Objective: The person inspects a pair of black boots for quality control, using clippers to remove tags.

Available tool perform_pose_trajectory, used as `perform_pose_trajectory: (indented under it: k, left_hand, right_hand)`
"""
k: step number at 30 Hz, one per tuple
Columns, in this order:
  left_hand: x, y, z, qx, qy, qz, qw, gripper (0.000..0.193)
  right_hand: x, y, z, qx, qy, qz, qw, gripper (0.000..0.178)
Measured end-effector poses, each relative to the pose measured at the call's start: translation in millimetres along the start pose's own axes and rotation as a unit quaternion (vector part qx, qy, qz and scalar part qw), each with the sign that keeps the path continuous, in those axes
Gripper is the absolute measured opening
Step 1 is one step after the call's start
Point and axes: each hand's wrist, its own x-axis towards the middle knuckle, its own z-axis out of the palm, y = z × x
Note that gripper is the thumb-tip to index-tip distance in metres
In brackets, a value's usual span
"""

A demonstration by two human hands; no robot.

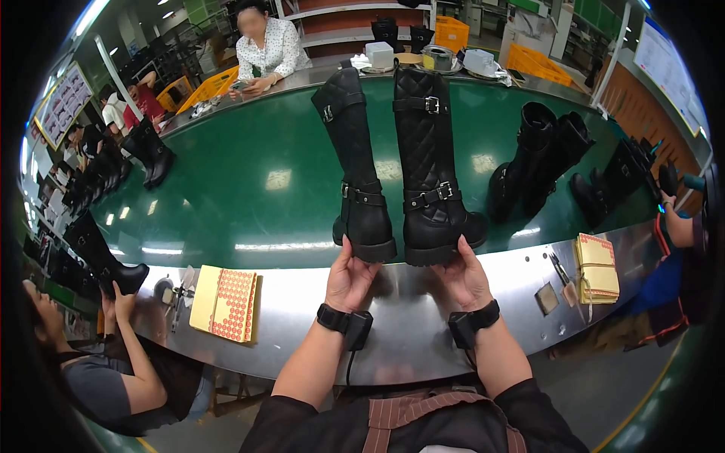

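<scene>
Apron (434, 411) is sitting nearest, at the green table's (226, 192) near side. Left boot (355, 162) and right boot (427, 155) are showing shafts up over the table's middle; can't tell if it's bearing weight. Left hand (351, 278) is cupping the left boot's heel half-closed, thumb behind, fingers under; right hand (462, 278) is mirroring that on the right boot. Shafts are running tall, so even support under both soles should help. Spare boots (536, 162) are standing on the table's right half, risking a knock. Left stack (224, 303), right stack (598, 268) and small tools (559, 269) are lying along its steel edge (287, 302).
</scene>
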Motion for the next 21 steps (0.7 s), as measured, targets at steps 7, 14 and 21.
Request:
perform_pose_trajectory:
  k: [7, 14, 21]
  left_hand:
    - [0, -5, -1, 0.078, 0.023, 0.012, 0.997, 0.045]
    - [6, -5, -8, 0.096, 0.028, 0.021, 0.995, 0.042]
    - [9, -4, -8, 0.088, 0.037, 0.026, 0.995, 0.045]
  right_hand:
    - [1, 1, -9, -0.034, -0.018, -0.009, 0.999, 0.038]
    - [2, 3, 0, -0.031, 0.024, -0.021, 0.999, 0.035]
    - [5, 1, 2, -0.037, 0.031, -0.039, 0.998, 0.03]
